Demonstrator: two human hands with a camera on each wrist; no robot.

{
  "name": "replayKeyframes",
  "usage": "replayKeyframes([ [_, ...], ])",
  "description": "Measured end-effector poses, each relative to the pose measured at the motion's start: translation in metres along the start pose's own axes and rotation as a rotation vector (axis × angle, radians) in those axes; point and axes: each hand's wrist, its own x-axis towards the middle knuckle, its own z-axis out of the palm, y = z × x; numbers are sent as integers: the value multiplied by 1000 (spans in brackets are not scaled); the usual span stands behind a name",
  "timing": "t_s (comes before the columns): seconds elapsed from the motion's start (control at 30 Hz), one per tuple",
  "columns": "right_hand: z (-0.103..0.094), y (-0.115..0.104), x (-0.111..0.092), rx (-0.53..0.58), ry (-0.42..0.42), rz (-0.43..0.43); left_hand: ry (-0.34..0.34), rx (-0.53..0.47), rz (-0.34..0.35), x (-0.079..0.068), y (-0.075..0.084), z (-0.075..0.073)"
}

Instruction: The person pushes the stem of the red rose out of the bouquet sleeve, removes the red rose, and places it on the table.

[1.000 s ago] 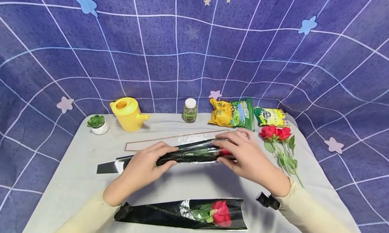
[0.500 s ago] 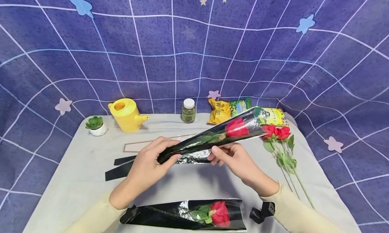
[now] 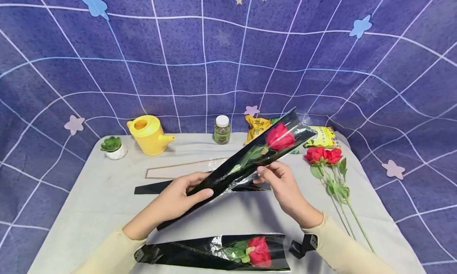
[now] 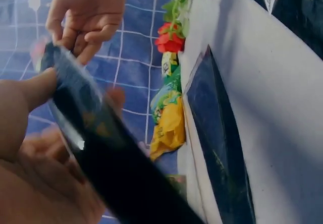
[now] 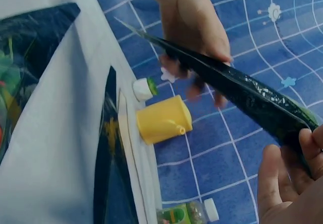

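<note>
A red rose in a black-and-clear plastic sleeve (image 3: 246, 155) is held slanted above the table, bloom end up to the right. Around its narrow lower part my left hand (image 3: 183, 194) grips, thumb on top. My right hand (image 3: 285, 186) pinches the sleeve's lower edge near the bloom, as the right wrist view shows with fingers (image 5: 308, 143) on the plastic. Beneath the held rose lies a flat black sleeve (image 3: 150, 188), partly hidden. Beside it is a pale sleeve with a brown border (image 3: 168, 171). A second wrapped rose (image 3: 214, 252) lies at the near edge.
Loose red roses with green stems (image 3: 335, 186) lie at the right. Along the back stand a potted succulent (image 3: 113, 147), a yellow watering can (image 3: 150, 135), a white-capped jar (image 3: 222, 130), an orange bag (image 3: 255, 127) and a yellow packet (image 3: 325, 136).
The wrapped rose has risen off the flat sleeves and tilted, its bloom end swinging up and its tail toward me. My right hand moved from over the bloom to the sleeve's lower edge.
</note>
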Motion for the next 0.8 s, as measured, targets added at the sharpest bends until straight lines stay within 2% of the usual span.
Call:
replayKeyframes([
  [0.07, 0, 0, 0, 28, -20, -13, -36, -67, -8, 0, -2, -1],
  [0.13, 2, 1, 0, 84, -63, 5, -40, -111, -3, 0, 0, -1],
  [0.2, 5, 3, 1, 153, -116, 50, -16, -126, -4, 0, 3, 0],
  [0.27, 10, 3, 1, 192, -131, 113, -10, -137, -6, 1, 6, 2],
  [0.37, 15, 3, 3, 216, -82, 171, -16, -119, -1, 1, 10, 5],
  [0.47, 16, 0, 6, 258, 13, 166, -17, -100, 5, -1, 13, 6],
  [0.53, 16, -3, 6, 303, 46, 148, -10, -85, 6, -3, 14, 5],
  [0.7, 20, -4, 3, 381, 24, 168, 7, -36, 14, -4, 15, 3],
  [0.8, 24, -2, 2, 343, 40, 169, 0, -51, 22, -4, 15, 6],
])
